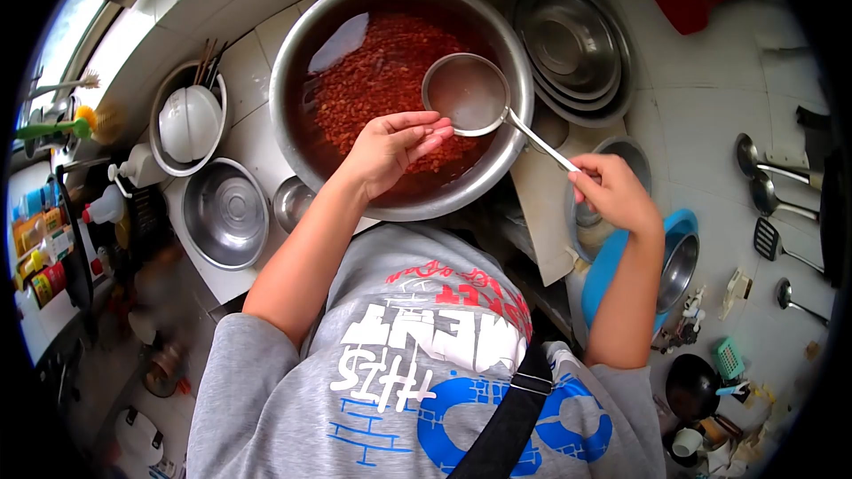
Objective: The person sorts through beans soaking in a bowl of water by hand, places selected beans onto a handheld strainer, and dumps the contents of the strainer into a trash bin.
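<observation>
A large metal basin (286, 124) holds reddish liquid with many small red pieces (373, 71) in it. My right hand (612, 191) is closed round the handle of a round fine-mesh strainer (467, 93), which is held over the basin's right part. The mesh looks empty of pieces. My left hand (398, 149) is over the basin's near side, its fingertips at the strainer's left rim, thumb and fingers close together. Whether those fingertips grip the rim or something small cannot be made out.
Stacked metal basins (572, 40) stand right of the large basin. On the left are a metal bowl (225, 213), a small bowl (293, 204) and a basin with white dishes (189, 124). A blue basin (600, 279) is near my right forearm. Ladles (765, 191) hang at the far right.
</observation>
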Motion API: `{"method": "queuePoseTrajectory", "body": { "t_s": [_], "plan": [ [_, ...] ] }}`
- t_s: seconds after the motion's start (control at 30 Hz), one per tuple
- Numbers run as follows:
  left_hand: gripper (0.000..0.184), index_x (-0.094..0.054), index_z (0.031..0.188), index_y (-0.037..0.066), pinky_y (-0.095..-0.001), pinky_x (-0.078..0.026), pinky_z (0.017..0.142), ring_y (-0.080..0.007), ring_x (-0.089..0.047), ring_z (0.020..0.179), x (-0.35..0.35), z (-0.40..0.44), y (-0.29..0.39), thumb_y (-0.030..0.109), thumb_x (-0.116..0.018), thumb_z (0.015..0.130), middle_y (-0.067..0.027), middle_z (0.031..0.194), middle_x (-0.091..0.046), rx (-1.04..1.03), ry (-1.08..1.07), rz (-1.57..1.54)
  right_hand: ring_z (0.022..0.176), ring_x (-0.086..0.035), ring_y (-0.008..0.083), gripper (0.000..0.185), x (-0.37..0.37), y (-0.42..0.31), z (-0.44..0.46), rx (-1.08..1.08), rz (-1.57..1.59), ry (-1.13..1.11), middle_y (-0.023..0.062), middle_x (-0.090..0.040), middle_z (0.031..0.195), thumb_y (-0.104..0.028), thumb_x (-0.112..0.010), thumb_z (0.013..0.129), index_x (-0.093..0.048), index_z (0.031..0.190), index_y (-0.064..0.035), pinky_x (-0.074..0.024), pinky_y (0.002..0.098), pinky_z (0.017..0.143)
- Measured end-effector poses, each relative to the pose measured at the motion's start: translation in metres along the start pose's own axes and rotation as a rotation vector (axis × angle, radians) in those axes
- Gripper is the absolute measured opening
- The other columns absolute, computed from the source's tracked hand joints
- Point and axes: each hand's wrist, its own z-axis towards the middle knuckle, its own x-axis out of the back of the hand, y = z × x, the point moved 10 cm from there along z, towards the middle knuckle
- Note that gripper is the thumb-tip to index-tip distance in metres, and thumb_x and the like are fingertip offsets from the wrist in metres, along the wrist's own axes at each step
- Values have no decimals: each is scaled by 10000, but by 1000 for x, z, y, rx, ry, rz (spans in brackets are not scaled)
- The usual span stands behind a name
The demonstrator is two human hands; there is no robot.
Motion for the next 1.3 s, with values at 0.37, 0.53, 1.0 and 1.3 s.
{"method": "queuePoseTrajectory", "body": {
  "t_s": [0.37, 0.53, 1.0, 1.3],
  "plan": [
    [382, -537, 1365, -99, -368, -537, 1072, -320, -607, 1279, -21, -63, 31, -45, -556, 987, -276, 1371, -589, -140, -99, 1, 601, -489, 40, 257, -38, 25, -14, -66, 246, -29, -9, -591, 739, -125, -566, 1019, -684, 1189, 29, -415, 213, 544],
    [325, -590, 1315, -86, -344, -582, 1003, -298, -667, 1194, -27, -73, 35, -13, -575, 998, -259, 1300, -643, -139, -103, -32, 591, -471, 34, 258, -44, 30, -13, -55, 301, -36, -14, -584, 743, -127, -566, 1028, -680, 1204, 23, -404, 204, 534],
    [297, -614, 1313, -33, -316, -616, 880, -245, -719, 1088, -23, -72, 36, 69, -559, 1039, -183, 1245, -698, -218, -41, 275, 589, -486, 29, 252, -54, 26, -18, -79, 328, -86, -20, -586, 746, -126, -573, 1025, -682, 1203, 15, -404, 195, 529],
    [414, -636, 1270, 0, -425, -546, 1007, -385, -598, 1264, -70, -90, 55, -38, -671, 859, -188, 1337, -632, -1047, 111, 1529, 551, -487, 29, 267, -91, 39, -14, -140, 426, -200, -28, -592, 720, -146, -571, 1026, -683, 1205, 16, -394, 191, 506]
  ]
}}
